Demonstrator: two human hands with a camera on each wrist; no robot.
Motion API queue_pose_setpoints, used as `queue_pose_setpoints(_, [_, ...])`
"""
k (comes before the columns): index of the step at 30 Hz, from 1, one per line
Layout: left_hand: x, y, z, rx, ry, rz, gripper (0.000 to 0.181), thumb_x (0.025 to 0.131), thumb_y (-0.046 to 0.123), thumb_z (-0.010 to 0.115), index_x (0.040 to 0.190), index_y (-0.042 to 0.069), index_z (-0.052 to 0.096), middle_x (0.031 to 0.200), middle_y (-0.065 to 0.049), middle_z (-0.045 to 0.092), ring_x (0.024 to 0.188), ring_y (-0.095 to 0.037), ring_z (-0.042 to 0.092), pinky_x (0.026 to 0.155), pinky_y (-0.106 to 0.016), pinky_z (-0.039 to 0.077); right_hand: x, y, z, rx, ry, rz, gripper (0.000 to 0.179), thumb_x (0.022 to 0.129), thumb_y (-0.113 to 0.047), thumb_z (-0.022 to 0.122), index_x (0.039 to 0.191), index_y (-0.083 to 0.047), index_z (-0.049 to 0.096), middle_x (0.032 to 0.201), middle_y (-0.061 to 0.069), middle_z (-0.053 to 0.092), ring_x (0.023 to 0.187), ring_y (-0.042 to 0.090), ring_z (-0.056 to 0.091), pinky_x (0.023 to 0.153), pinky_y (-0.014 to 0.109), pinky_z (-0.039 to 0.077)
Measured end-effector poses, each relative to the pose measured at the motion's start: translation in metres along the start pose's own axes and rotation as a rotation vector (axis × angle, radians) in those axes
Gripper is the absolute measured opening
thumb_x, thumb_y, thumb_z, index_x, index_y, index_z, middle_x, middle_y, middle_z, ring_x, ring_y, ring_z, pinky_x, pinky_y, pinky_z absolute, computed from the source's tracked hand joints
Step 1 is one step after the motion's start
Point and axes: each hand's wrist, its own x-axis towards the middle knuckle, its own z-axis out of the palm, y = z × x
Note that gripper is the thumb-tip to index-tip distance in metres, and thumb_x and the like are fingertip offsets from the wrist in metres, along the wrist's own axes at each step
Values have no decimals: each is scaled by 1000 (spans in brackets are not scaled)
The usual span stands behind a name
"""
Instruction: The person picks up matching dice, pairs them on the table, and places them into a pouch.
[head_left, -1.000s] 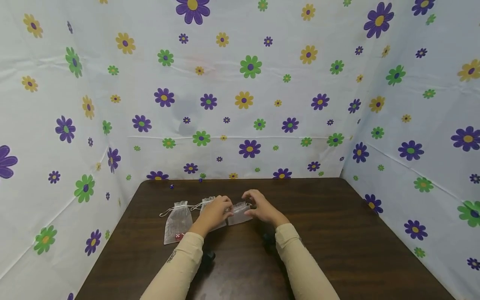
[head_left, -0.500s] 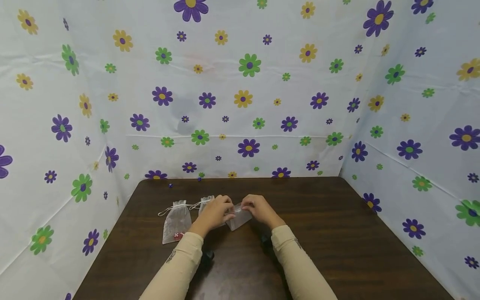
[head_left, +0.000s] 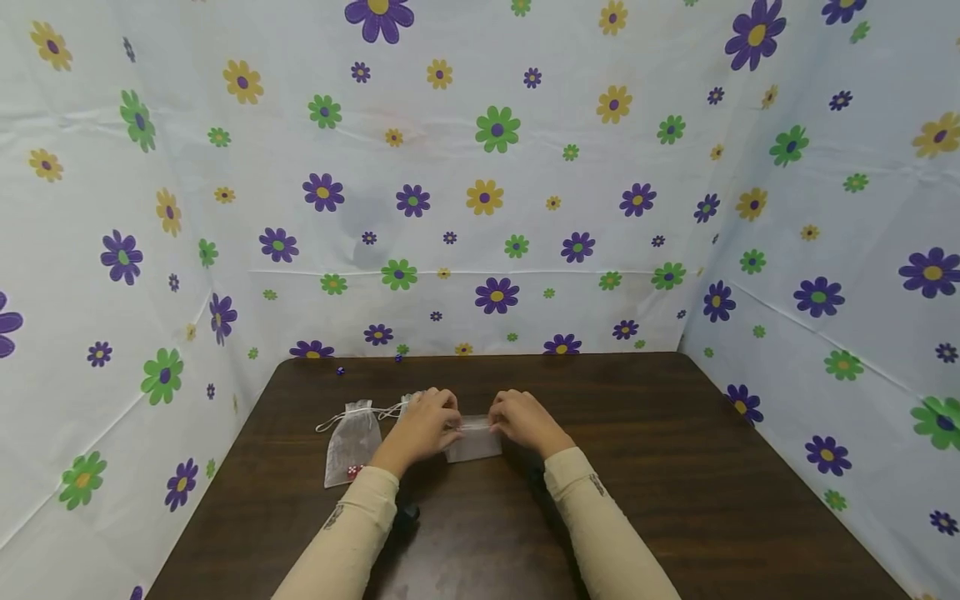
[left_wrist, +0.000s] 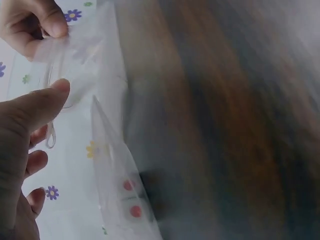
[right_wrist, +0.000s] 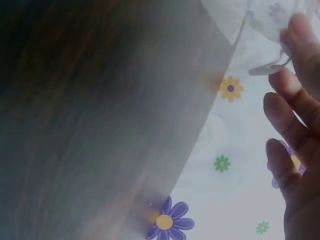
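Note:
A sheer white drawstring pouch (head_left: 474, 448) hangs between my two hands near the middle of the table. My left hand (head_left: 422, 427) pinches its upper left edge between thumb and fingers. The upper right corner is pinched by my right hand (head_left: 527, 422). In the left wrist view, a cord loop (left_wrist: 51, 137) dangles below the left fingers. A second pouch (left_wrist: 117, 170) shows there too, with pale pieces bearing red dots (left_wrist: 135, 211) inside; my left hand mostly hides it in the head view. In the right wrist view, a cord end (right_wrist: 265, 70) sticks out by the right fingertips.
Left of my hands lies another sheer pouch (head_left: 352, 437) with red dice (head_left: 352, 472) in its bottom. Two small blue dice (head_left: 341, 371) (head_left: 398, 358) sit near the far edge of the dark wooden table (head_left: 637, 467). A flowered cloth (head_left: 450, 167) surrounds the table.
My right hand has closed its fingers on the pouch's right corner. The pouch has been drawn toward me, tilted, then levelled between both hands. The other pouch and dice have stayed put.

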Motion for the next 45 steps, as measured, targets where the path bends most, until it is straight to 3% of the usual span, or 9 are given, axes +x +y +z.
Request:
queue_pose_setpoints(5, [-4, -4, -2, -30, 8, -48, 15, 88, 34, 81, 91, 22, 73, 99, 4, 62, 92, -22, 55, 84, -50, 46, 3, 0, 1, -18, 77, -33, 4, 91, -20, 78, 88, -18, 77, 88, -7, 68, 83, 14, 61, 83, 38, 52])
queue_pose_setpoints(9, [-4, -7, -2, -145, -1, -85, 12, 92, 30, 77, 94, 20, 71, 86, 7, 68, 79, -14, 60, 74, -38, 51, 5, 1, 3, 72, 89, -24, 5, 90, -16, 78, 87, -18, 75, 88, -6, 68, 83, 14, 62, 82, 37, 53])
queue_pose_setpoints(14, [-3, -10, -1, -264, -31, -97, 7, 93, 26, 74, 92, 21, 71, 79, 11, 65, 68, -5, 55, 66, -29, 49, 4, 7, 8, 359, 89, 4, 6, 91, -11, 75, 97, -13, 74, 97, -2, 69, 86, 13, 61, 79, 32, 54])
queue_pose_setpoints(18, [-1, -9, 1, -269, -13, -54, 6, 90, 23, 77, 88, 21, 72, 79, 11, 67, 69, -5, 57, 67, -29, 51, 2, 15, 8, 615, 121, 21, 19, 95, -7, 69, 113, -5, 73, 110, 8, 70, 92, 18, 64, 81, 32, 55])
queue_pose_setpoints(23, [2, -8, 5, -262, 2, 3, 5, 87, 23, 79, 86, 19, 75, 81, 9, 72, 72, -6, 63, 68, -28, 53, 4, 28, 5, 778, 97, 83, 28, 102, -7, 59, 127, 4, 65, 120, 24, 67, 106, 31, 67, 91, 42, 55])
queue_pose_setpoints(29, [3, -7, 6, -244, -15, 31, 6, 89, 23, 76, 87, 17, 76, 82, 8, 73, 76, -8, 66, 72, -28, 55, 10, 46, 10, 779, 30, 117, 28, 104, -7, 56, 126, 9, 63, 119, 27, 67, 101, 38, 68, 92, 48, 54])
queue_pose_setpoints(36, [6, -3, 1, -190, 30, 105, 7, 91, 22, 75, 89, 15, 76, 86, 5, 70, 83, -14, 65, 77, -30, 53, 21, 55, 12, 691, -43, 217, 28, 105, -14, 58, 126, 3, 66, 122, 17, 68, 95, 25, 68, 91, 47, 54])
queue_pose_setpoints(45, [7, -3, 1, -201, -11, 65, 6, 86, 22, 80, 88, 17, 77, 85, 8, 72, 80, -10, 64, 73, -27, 52, 40, 57, 10, 650, -88, 188, 29, 106, -12, 56, 126, 4, 65, 119, 17, 69, 96, 26, 69, 91, 46, 55])
